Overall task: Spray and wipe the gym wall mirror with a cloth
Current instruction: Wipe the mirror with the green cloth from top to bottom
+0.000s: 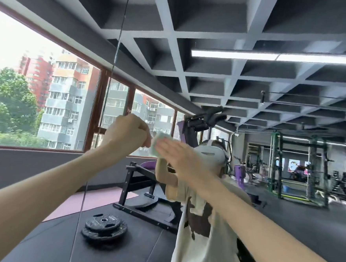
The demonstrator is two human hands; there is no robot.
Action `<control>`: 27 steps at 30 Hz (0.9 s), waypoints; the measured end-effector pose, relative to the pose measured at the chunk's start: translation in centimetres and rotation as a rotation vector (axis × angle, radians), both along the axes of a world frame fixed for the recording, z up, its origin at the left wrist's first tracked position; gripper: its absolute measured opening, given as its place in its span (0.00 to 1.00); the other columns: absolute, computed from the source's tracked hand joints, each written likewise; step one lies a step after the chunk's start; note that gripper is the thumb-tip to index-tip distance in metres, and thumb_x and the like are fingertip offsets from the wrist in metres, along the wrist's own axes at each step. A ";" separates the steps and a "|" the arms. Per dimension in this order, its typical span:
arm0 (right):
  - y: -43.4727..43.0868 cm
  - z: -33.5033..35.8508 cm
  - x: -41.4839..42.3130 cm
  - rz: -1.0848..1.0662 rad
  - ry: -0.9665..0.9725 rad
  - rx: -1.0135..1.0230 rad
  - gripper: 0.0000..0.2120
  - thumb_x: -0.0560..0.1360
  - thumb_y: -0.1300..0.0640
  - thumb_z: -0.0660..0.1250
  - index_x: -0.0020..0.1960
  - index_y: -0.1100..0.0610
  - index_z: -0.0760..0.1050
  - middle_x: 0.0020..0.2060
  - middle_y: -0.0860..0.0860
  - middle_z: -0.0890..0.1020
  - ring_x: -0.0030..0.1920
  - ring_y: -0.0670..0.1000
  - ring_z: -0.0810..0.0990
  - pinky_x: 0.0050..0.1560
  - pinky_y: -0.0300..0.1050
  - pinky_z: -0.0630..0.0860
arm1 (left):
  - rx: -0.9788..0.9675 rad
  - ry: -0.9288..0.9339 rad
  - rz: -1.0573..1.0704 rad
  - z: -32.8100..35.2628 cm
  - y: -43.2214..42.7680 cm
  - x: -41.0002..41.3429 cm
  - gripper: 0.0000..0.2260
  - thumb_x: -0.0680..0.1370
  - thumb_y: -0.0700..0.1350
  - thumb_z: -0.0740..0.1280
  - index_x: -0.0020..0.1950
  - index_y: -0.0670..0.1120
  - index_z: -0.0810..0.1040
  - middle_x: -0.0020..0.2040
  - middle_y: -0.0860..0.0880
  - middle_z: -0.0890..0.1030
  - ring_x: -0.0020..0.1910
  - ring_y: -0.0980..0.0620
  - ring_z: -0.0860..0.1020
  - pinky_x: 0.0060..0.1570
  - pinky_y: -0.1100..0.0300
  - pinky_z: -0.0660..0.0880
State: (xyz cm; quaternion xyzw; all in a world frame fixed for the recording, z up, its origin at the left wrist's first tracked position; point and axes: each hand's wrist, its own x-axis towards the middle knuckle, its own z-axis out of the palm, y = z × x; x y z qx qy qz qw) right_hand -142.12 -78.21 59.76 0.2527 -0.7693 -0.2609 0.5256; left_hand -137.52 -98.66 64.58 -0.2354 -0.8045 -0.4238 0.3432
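Note:
The wall mirror (pixel 243 78) fills the view and reflects the gym and me. A thin vertical seam (pixel 109 89) runs down its left part. A pale green cloth (pixel 158 140) lies against the glass at head height. My right hand (pixel 178 157) presses flat on it with straight fingers. Just left of it, my left hand (pixel 127 135) is curled into a fist, its fingertips at the cloth's left edge, seemingly pinching it. No spray bottle is in view.
Reflected in the mirror are stacked black weight plates (pixel 104 227) on the dark floor, a black bench frame (pixel 143 188), a pink mat (pixel 93 202), a squat rack (pixel 300 170) far right and large windows (pixel 40 105) on the left.

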 end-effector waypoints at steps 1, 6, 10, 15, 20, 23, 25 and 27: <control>2.5 2.2 0.6 -0.022 0.110 -0.100 0.30 0.75 0.74 0.50 0.74 0.56 0.63 0.74 0.51 0.64 0.74 0.49 0.59 0.75 0.48 0.53 | -0.017 0.027 0.000 -0.1 0.5 0.4 0.16 0.65 0.31 0.58 0.27 0.48 0.79 0.32 0.52 0.80 0.37 0.53 0.77 0.36 0.61 0.70; 5.1 7.2 2.7 0.020 0.411 -0.740 0.31 0.75 0.75 0.56 0.74 0.55 0.61 0.74 0.48 0.62 0.75 0.48 0.56 0.76 0.45 0.47 | -0.031 0.064 0.004 -0.5 2.0 1.3 0.16 0.65 0.31 0.59 0.27 0.49 0.78 0.33 0.52 0.81 0.40 0.50 0.79 0.44 0.56 0.76; 3.4 0.5 2.0 -0.013 0.125 -0.154 0.30 0.72 0.73 0.53 0.72 0.57 0.67 0.72 0.51 0.67 0.73 0.49 0.64 0.74 0.50 0.58 | 0.006 0.032 -0.015 -0.8 3.0 1.3 0.17 0.66 0.30 0.58 0.27 0.47 0.79 0.32 0.52 0.80 0.40 0.50 0.80 0.46 0.53 0.77; 8.9 9.5 5.3 0.008 0.307 -0.572 0.27 0.78 0.73 0.56 0.73 0.53 0.63 0.73 0.47 0.65 0.74 0.46 0.60 0.75 0.43 0.49 | 0.007 -0.003 -0.028 -1.2 4.0 1.5 0.17 0.66 0.30 0.57 0.28 0.45 0.81 0.31 0.53 0.80 0.39 0.49 0.80 0.45 0.54 0.78; 4.7 0.2 4.8 0.061 -0.010 -0.270 0.27 0.75 0.72 0.50 0.71 0.56 0.69 0.69 0.51 0.72 0.70 0.46 0.68 0.74 0.48 0.61 | 0.054 -0.051 -0.045 -1.1 5.5 1.3 0.17 0.68 0.30 0.57 0.29 0.45 0.81 0.32 0.49 0.81 0.42 0.48 0.80 0.46 0.54 0.77; 8.1 5.5 5.6 0.029 0.047 -0.273 0.28 0.76 0.71 0.58 0.71 0.49 0.69 0.70 0.49 0.71 0.69 0.47 0.69 0.72 0.45 0.60 | 0.019 -0.049 -0.026 -1.5 6.2 1.8 0.15 0.68 0.31 0.59 0.32 0.44 0.82 0.33 0.49 0.81 0.41 0.49 0.80 0.42 0.57 0.76; 8.4 9.5 6.9 0.065 0.201 -0.573 0.24 0.80 0.65 0.54 0.71 0.47 0.68 0.71 0.47 0.69 0.70 0.44 0.66 0.73 0.43 0.57 | 0.016 -0.037 -0.034 -1.9 6.5 2.0 0.15 0.67 0.31 0.59 0.31 0.45 0.82 0.32 0.50 0.81 0.38 0.51 0.78 0.39 0.60 0.74; 7.0 8.4 5.6 0.021 0.226 -0.646 0.22 0.80 0.61 0.48 0.70 0.52 0.69 0.69 0.48 0.72 0.68 0.37 0.67 0.73 0.41 0.61 | 0.016 -0.039 -0.037 -2.1 6.5 1.9 0.15 0.67 0.31 0.58 0.31 0.44 0.82 0.31 0.50 0.80 0.38 0.50 0.78 0.37 0.60 0.74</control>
